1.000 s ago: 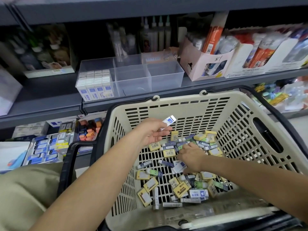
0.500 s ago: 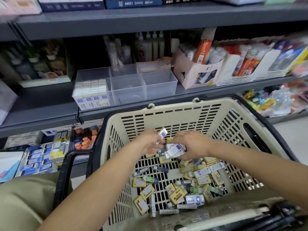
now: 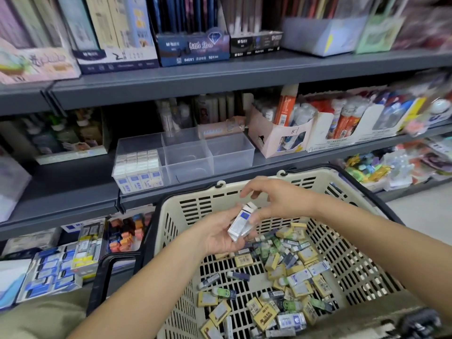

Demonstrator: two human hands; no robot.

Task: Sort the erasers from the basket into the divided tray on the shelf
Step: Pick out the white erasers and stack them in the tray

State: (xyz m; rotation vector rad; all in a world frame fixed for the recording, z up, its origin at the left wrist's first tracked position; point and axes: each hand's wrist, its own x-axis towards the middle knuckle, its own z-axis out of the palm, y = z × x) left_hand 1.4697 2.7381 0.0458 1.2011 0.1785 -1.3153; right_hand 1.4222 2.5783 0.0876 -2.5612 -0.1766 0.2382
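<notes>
Above the basket (image 3: 190,200), our left hand (image 3: 219,234) clasps stacked erasers (image 3: 241,222) in curled fingers; our right hand (image 3: 277,199) touches them, whether gripping we cannot tell.

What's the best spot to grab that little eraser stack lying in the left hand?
Probably its far end: the stack lies tilted in the left hand, near end bedded in the palm, far end sticking up free. Pinch its two sides there, coming from above.
</notes>
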